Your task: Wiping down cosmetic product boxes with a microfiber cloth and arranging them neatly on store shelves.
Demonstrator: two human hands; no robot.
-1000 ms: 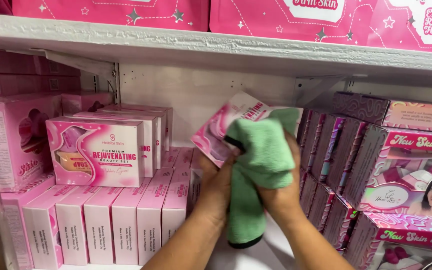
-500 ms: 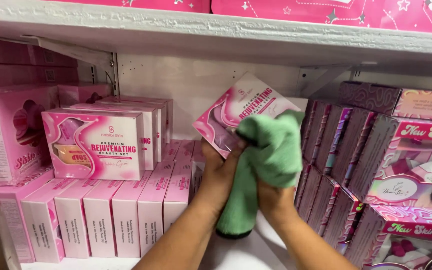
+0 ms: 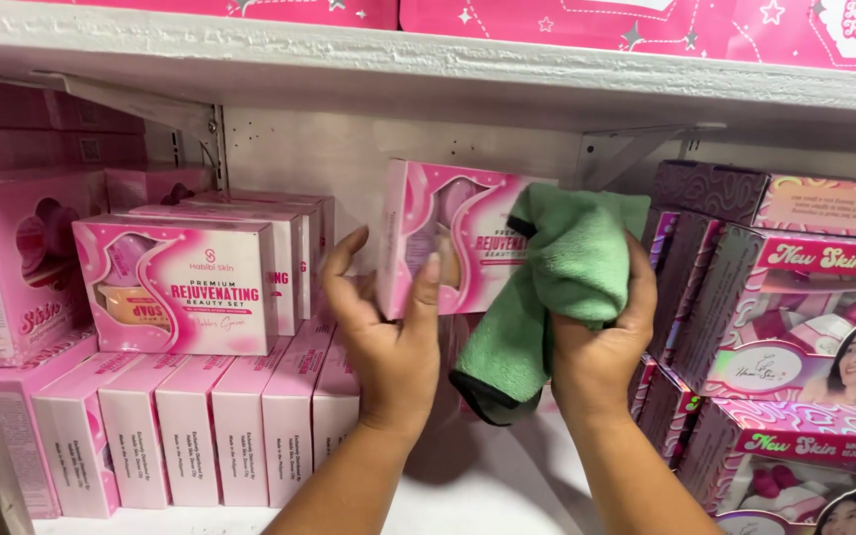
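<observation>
**A:** status on hands?

**B:** left hand (image 3: 388, 342) grips the pink box (image 3: 453, 238) from below, thumb up across its front face, fingers wrapped behind the left edge. Box is upright, front facing the camera, held up off the shelf floor (image 3: 487, 485).

**A:** right?

**B:** right hand (image 3: 601, 342) is clenched around a green cloth (image 3: 557, 282). Cloth is pressed against the right part of the box front and covers that edge. A loose fold hangs down below the box, dark trim at the bottom.

**A:** where's the box relative to the rest?

**B:** taking the box as reference: left of it, a matching pink box (image 3: 180, 287) stands front-on atop a row of slim pink cartons (image 3: 200, 426), more like it stacked behind. Right of it, a stack of purple-pink boxes (image 3: 795, 297), angled, just beside the cloth. Above it, the underside of the white upper shelf (image 3: 428, 74) with a metal bracket (image 3: 636, 149) up and to the right. Behind it, bare white back wall.

**A:** box touching any neighbours?

**B:** cannot tell; the hands and cloth hide its lower and right edges.
</observation>
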